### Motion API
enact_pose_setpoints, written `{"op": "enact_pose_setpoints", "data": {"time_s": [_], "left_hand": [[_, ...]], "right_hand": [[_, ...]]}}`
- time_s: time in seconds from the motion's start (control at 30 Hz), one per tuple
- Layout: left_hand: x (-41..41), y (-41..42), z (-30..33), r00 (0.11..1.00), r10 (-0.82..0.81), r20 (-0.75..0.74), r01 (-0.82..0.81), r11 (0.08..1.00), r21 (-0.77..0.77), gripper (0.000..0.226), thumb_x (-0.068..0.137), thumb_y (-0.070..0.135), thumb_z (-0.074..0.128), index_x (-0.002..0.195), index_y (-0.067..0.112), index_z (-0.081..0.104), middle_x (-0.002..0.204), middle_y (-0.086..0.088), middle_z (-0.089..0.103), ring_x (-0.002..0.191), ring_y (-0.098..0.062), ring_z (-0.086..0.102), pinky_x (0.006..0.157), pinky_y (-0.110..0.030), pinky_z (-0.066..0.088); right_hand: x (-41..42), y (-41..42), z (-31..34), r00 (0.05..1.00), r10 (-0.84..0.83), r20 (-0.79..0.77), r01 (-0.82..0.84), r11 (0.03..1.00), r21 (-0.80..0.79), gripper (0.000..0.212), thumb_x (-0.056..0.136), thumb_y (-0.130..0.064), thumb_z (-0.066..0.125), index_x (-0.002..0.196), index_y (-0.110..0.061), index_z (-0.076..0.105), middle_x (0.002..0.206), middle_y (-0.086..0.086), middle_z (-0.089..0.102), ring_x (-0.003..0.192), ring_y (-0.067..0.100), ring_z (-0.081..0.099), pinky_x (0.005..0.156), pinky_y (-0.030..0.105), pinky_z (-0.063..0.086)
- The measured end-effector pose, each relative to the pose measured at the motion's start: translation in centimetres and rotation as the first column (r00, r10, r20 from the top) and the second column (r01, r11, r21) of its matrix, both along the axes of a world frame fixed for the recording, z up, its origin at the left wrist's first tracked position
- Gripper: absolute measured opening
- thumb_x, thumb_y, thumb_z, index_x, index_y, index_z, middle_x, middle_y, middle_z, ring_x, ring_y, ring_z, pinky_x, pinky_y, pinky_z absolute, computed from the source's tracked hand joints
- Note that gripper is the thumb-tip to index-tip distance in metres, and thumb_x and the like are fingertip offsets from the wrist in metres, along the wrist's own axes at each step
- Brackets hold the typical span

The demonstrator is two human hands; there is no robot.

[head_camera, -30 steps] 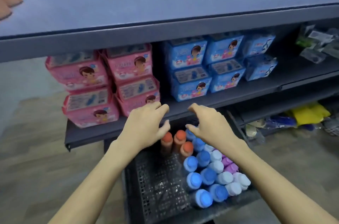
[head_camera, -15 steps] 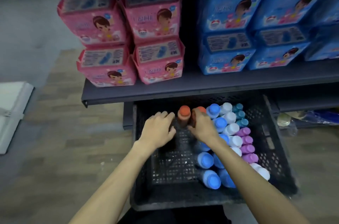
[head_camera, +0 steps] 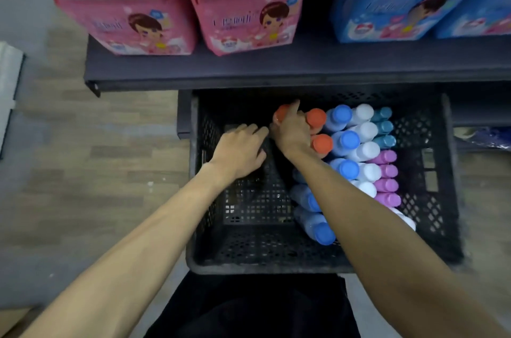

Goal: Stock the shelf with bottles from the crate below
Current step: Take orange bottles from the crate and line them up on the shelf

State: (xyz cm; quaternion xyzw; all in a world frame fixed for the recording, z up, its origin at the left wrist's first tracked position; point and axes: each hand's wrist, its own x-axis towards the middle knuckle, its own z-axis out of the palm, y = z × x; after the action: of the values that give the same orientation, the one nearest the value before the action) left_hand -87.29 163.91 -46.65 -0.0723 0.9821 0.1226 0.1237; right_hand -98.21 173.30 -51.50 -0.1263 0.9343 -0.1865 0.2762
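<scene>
Both hands (head_camera: 290,133) low inside crate (head_camera: 276,265)

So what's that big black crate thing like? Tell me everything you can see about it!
The black crate looks like hard plastic, with walls and floor full of little holes like a grid. It sits on the floor, its far end tucked under the dark shelf. Its right half is packed with bottles capped orange, blue, white, teal and purple; the left half shows bare floor grid. Both hands reach inside: the right hand is on an orange-capped bottle, and the left hand is beside it.
</scene>
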Motion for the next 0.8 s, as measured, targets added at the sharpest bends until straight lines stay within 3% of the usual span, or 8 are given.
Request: {"op": "enact_pose_setpoints", "data": {"time_s": [0.23, 0.37, 0.6, 0.7, 0.8], "left_hand": [[1.5, -0.2, 0.0, 0.996, -0.015, -0.086, 0.015, 1.0, -0.001, 0.028, 0.086, 0.03, 0.051, 0.109, 0.015, 0.055, 0.094, -0.003, 0.061, 0.092, -0.025, 0.058, 0.07, -0.035, 0.046], [2.1, -1.0, 1.0, 0.992, -0.047, -0.114, 0.043, 0.999, -0.03, 0.026, 0.086, 0.03, 0.052, 0.107, 0.015, 0.056, 0.093, -0.003, 0.062, 0.09, -0.026, 0.059, 0.07, -0.035, 0.047], [2.6, -2.4, 3.6, 0.978, -0.096, -0.185, 0.082, 0.993, -0.08, 0.025, 0.089, 0.032, 0.047, 0.107, 0.018, 0.055, 0.093, -0.001, 0.063, 0.088, -0.025, 0.061, 0.064, -0.033, 0.04], [2.0, -3.0, 5.4, 0.968, -0.134, -0.213, 0.116, 0.988, -0.097, 0.024, 0.088, 0.032, 0.048, 0.106, 0.018, 0.055, 0.093, -0.002, 0.063, 0.087, -0.027, 0.061, 0.062, -0.033, 0.04], [0.8, -3.8, 7.6, 0.947, -0.162, -0.277, 0.137, 0.985, -0.11, 0.028, 0.087, 0.033, 0.048, 0.11, 0.019, 0.056, 0.095, -0.002, 0.065, 0.087, -0.028, 0.063, 0.061, -0.034, 0.045]], "right_hand": [[0.2, 0.5, 0.1, 0.993, 0.065, -0.101, -0.058, 0.996, 0.071, 0.086, 0.095, -0.036, 0.06, 0.155, 0.0, 0.009, 0.13, 0.022, 0.058, 0.118, 0.037, 0.058, 0.09, 0.04, 0.046], [1.3, 1.2, 1.8, 0.979, 0.096, -0.18, -0.084, 0.994, 0.073, 0.077, 0.09, -0.033, 0.065, 0.147, -0.004, 0.023, 0.119, 0.019, 0.064, 0.108, 0.041, 0.062, 0.083, 0.042, 0.045], [3.0, 4.5, 7.9, 0.972, -0.019, -0.233, -0.041, 0.967, -0.251, 0.054, 0.08, -0.026, 0.074, 0.118, -0.013, 0.037, 0.092, 0.013, 0.065, 0.088, 0.037, 0.063, 0.065, 0.036, 0.043], [3.2, 5.7, 12.3, 0.965, 0.036, -0.261, -0.117, 0.945, -0.305, 0.052, 0.078, -0.023, 0.079, 0.114, -0.012, 0.043, 0.083, -0.002, 0.06, 0.084, 0.03, 0.064, 0.062, 0.024, 0.03], [3.3, 6.3, 16.8, 0.934, 0.042, -0.355, -0.167, 0.929, -0.331, 0.053, 0.076, -0.029, 0.082, 0.115, -0.013, 0.05, 0.082, -0.008, 0.059, 0.083, 0.028, 0.064, 0.064, 0.026, 0.034]]}}
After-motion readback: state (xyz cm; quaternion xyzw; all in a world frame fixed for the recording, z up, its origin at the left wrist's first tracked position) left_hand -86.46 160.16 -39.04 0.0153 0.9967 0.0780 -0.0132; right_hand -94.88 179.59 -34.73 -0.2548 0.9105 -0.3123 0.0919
